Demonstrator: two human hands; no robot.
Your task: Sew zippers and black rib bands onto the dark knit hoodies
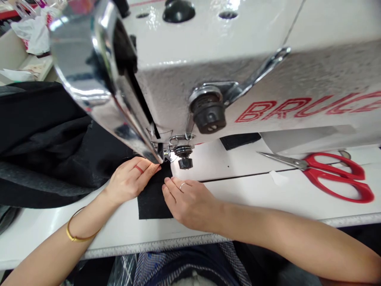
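Observation:
A small black fabric piece [153, 202] lies on the white table under the front of the sewing machine [178, 87]. My left hand [129, 178], with a red ring, pinches its upper left part close to the needle area, fingers pressed together. On the fabric's right edge rests my right hand [190, 202], its fingers close together and bent over the cloth, thumb hidden. A large dark garment [47, 147] is heaped to the left of the machine. The needle itself is hidden behind the machine head.
Red-handled scissors [306, 163] lie at the right with blades pointing left. Another black scrap [240, 140] sits beneath the machine arm. A measuring tape [154, 244] runs along the table's front edge. White plastic bags [34, 33] are at the upper left.

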